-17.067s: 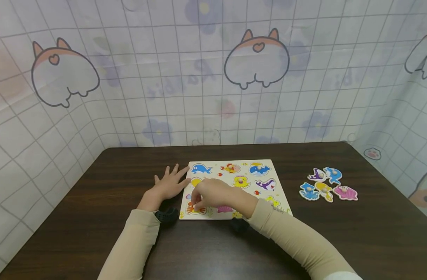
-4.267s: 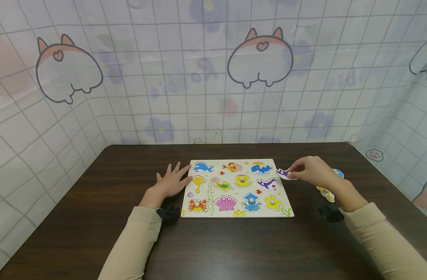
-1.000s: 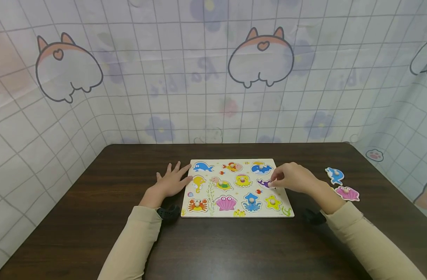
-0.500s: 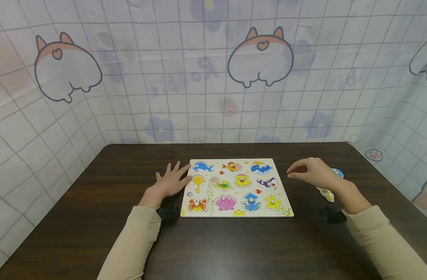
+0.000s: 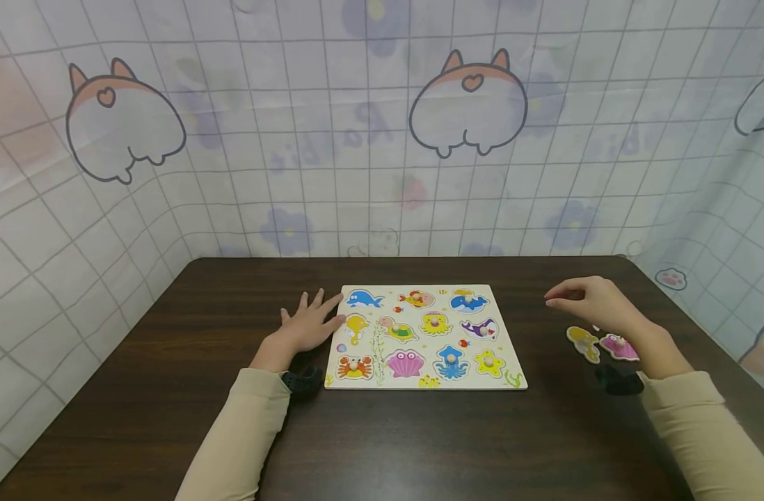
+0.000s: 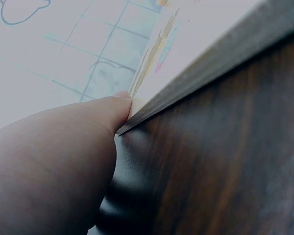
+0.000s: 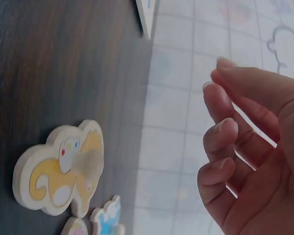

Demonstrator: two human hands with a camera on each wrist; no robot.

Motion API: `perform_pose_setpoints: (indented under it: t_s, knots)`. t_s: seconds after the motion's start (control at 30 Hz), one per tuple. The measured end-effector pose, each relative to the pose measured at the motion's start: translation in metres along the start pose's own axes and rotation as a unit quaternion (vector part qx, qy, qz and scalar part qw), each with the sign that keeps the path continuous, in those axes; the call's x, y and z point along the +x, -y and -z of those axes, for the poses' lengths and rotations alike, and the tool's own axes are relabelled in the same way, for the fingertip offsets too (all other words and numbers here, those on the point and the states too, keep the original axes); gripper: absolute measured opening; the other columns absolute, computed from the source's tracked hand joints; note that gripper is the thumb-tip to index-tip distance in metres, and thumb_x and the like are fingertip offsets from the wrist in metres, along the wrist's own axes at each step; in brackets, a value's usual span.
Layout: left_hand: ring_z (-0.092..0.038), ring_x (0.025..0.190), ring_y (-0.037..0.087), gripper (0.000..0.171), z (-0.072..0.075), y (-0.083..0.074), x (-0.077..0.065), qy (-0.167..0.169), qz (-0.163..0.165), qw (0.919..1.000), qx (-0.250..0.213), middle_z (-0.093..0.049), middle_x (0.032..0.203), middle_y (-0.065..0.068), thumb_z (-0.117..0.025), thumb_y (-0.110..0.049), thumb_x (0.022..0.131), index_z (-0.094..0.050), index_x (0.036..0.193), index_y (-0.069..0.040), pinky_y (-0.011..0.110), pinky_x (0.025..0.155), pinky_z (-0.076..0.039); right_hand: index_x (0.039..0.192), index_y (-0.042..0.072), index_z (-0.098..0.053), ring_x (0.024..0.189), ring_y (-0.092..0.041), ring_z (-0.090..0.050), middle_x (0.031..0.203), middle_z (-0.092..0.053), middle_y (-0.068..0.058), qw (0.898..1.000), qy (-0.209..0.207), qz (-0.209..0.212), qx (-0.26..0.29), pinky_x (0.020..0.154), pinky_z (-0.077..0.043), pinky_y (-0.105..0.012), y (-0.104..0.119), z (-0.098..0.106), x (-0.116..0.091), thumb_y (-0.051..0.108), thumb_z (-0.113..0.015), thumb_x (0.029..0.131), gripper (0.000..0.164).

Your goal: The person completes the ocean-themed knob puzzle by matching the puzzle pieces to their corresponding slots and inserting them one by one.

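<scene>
The puzzle board (image 5: 422, 348) lies flat on the table. My left hand (image 5: 303, 327) rests at its left edge with fingers spread; in the left wrist view a fingertip (image 6: 120, 105) touches the board's corner. My right hand (image 5: 598, 303) hovers right of the board, fingers loosely bent, holding nothing. Below it lie a yellow seahorse piece (image 5: 584, 344) and a pink shell piece (image 5: 620, 347). A blue piece (image 7: 108, 220) shows in the right wrist view, mostly hidden by my hand in the head view. The purple whale piece (image 5: 480, 329) sits in the board.
Knobbed pieces such as the crab (image 5: 355, 367), squid (image 5: 451, 362) and starfish (image 5: 489, 362) sit in the board. No knob shows on the dolphin picture (image 5: 363, 298), seahorse picture (image 5: 356, 328) or shell picture (image 5: 405, 363). A patterned cloth (image 5: 332, 139) hangs behind the dark table (image 5: 382, 445).
My right hand brought the purple whale piece to the board, let go of it, and moved right to above the loose pieces. Since the oldest frame, the squid piece has also gone into the board.
</scene>
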State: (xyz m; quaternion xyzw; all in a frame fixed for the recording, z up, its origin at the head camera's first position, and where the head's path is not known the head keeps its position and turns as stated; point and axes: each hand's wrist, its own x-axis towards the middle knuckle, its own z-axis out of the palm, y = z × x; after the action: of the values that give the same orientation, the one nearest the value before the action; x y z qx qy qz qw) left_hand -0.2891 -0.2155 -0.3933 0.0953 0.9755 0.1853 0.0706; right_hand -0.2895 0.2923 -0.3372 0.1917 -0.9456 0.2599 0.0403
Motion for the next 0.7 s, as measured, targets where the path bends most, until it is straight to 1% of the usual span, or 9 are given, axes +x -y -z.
perform_pose_setpoints:
  t_s: [0.07, 0.2, 0.33, 0.47, 0.57, 0.7]
  knots:
    - [0.001, 0.152, 0.052, 0.065, 0.0, 0.0, 0.0, -0.001, 0.0, 1.0, -0.001, -0.009, 0.168, 0.024, -0.043, -0.047, 0.109, -0.026, 0.165, -0.019, 0.08, 0.109, 0.002, 0.115, 0.002, -0.076, 0.093, -0.028, -0.068, 0.11, -0.074, -0.015, 1.0, -0.002, -0.011, 0.015, 0.075, -0.054, -0.035, -0.007, 0.003, -0.001, 0.025, -0.068, 0.102, 0.028]
    - [0.002, 0.152, 0.052, 0.065, 0.0, 0.001, 0.0, 0.0, 0.0, 1.0, 0.0, -0.009, 0.169, 0.024, -0.043, -0.047, 0.109, -0.025, 0.165, -0.019, 0.08, 0.109, 0.003, 0.122, -0.001, -0.072, 0.1, -0.035, -0.064, 0.118, -0.07, -0.021, 0.998, -0.018, -0.044, 0.048, 0.078, -0.054, -0.034, -0.02, 0.008, -0.004, 0.032, -0.064, 0.104, 0.039]
    - [0.002, 0.152, 0.052, 0.065, 0.0, 0.002, 0.0, 0.002, -0.001, 1.0, -0.001, -0.009, 0.169, 0.024, -0.043, -0.048, 0.109, -0.025, 0.165, -0.019, 0.081, 0.109, 0.003, 0.128, -0.006, -0.067, 0.099, -0.035, -0.059, 0.122, -0.066, -0.026, 0.994, -0.028, -0.075, 0.072, 0.078, -0.053, -0.038, -0.033, 0.012, -0.008, 0.035, -0.06, 0.106, 0.047]
    - [0.002, 0.152, 0.052, 0.065, 0.001, 0.001, 0.0, 0.001, -0.002, 1.0, -0.002, -0.009, 0.169, 0.024, -0.043, -0.047, 0.109, -0.025, 0.165, -0.019, 0.081, 0.109, 0.003, 0.129, -0.01, -0.065, 0.09, -0.029, -0.057, 0.118, -0.067, -0.027, 0.993, -0.024, -0.096, 0.067, 0.073, -0.052, -0.038, -0.048, 0.016, -0.011, 0.034, -0.058, 0.107, 0.049]
    - [0.002, 0.152, 0.052, 0.065, 0.0, 0.001, 0.0, 0.002, -0.002, 1.0, -0.001, -0.008, 0.169, 0.024, -0.043, -0.047, 0.11, -0.025, 0.166, -0.02, 0.08, 0.109, 0.003, 0.126, -0.011, -0.066, 0.087, -0.024, -0.06, 0.114, -0.069, -0.026, 0.993, -0.028, -0.103, 0.05, 0.071, -0.052, -0.032, -0.061, 0.017, -0.014, 0.032, -0.059, 0.107, 0.047]
    - [0.002, 0.152, 0.052, 0.065, 0.0, 0.001, 0.0, 0.003, -0.002, 1.0, -0.002, -0.008, 0.169, 0.024, -0.043, -0.047, 0.11, -0.025, 0.166, -0.02, 0.081, 0.109, 0.003, 0.122, -0.012, -0.067, 0.088, -0.026, -0.065, 0.112, -0.07, -0.027, 0.992, -0.024, -0.116, 0.042, 0.07, -0.053, -0.03, -0.074, 0.019, -0.017, 0.029, -0.059, 0.106, 0.045]
